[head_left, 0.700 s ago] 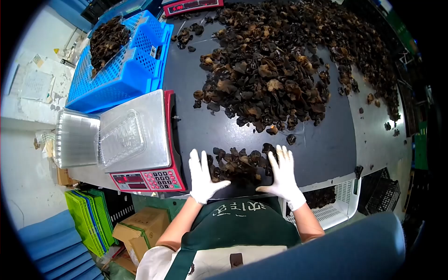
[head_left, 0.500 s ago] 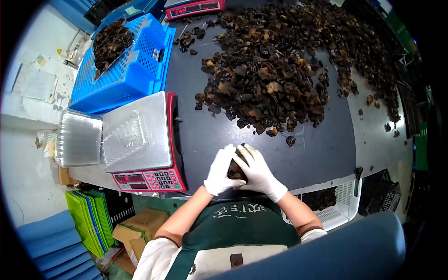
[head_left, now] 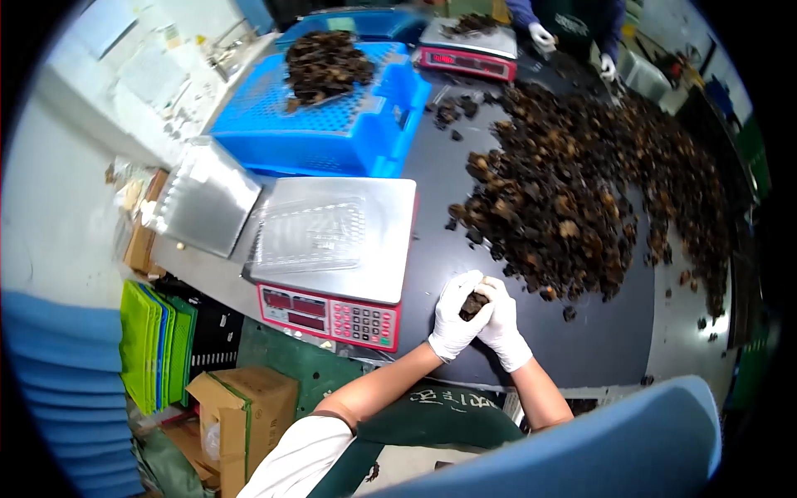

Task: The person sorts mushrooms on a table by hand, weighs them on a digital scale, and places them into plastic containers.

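Observation:
My left hand [head_left: 457,319] and my right hand [head_left: 500,322], both in white gloves, are cupped together over the dark tabletop. Between them they grip a small clump of wood ear mushrooms [head_left: 474,306], mostly hidden by the fingers. A large heap of wood ear mushrooms [head_left: 564,224] spreads just beyond and to the right of my hands. Left of them stands a red digital scale [head_left: 386,249] with a metal plate. On that plate lies a clear plastic tray [head_left: 311,235].
A stack of clear trays [head_left: 207,199] stands left of the scale. Behind it, a blue crate [head_left: 332,145] carries a mushroom pile [head_left: 328,66]. A second scale [head_left: 469,50] holds mushrooms at the back, near another person's gloved hand [head_left: 542,38]. Below left are green crates [head_left: 145,349] and a cardboard box [head_left: 249,407].
The view has swung left and up, bringing the other person and the far scale into sight. My hands have closed more tightly around the mushrooms and lifted slightly toward the scale side.

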`<action>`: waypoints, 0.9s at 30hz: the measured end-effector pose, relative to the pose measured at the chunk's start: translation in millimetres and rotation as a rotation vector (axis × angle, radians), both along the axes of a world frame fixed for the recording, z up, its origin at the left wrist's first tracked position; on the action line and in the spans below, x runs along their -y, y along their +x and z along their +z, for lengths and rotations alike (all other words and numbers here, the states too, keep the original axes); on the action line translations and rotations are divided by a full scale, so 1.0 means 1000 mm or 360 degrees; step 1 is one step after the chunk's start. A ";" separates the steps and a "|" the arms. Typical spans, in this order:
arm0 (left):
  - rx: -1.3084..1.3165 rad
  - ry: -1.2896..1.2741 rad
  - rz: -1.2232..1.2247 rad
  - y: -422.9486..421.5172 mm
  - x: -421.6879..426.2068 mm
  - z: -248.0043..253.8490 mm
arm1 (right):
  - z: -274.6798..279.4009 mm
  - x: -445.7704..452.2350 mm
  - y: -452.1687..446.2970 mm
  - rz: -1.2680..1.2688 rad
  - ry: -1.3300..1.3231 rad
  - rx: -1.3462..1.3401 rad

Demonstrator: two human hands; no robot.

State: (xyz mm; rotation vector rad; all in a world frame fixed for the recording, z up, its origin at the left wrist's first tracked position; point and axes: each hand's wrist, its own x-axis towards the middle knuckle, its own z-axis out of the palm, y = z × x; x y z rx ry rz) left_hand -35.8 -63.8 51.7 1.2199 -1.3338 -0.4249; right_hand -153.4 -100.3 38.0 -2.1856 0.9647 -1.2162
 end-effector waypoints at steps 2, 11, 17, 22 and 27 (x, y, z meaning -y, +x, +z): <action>-0.0044 -0.0102 0.0134 0.028 0.006 0.025 | 0.032 0.015 0.032 0.0072 -0.0095 -0.0053; 0.0037 -0.0051 0.0524 0.230 0.013 0.104 | 0.135 0.047 0.235 0.0763 -0.0043 0.0008; 0.0550 0.0217 0.0368 0.330 0.012 0.089 | 0.100 0.065 0.306 0.0771 -0.0124 -0.0546; 0.0874 0.0236 0.0172 0.352 0.004 0.075 | 0.109 0.058 0.293 0.0798 -0.0023 -0.0817; 0.1230 0.0343 0.0162 0.348 -0.013 0.089 | 0.133 0.043 0.244 0.0638 -0.0036 -0.0537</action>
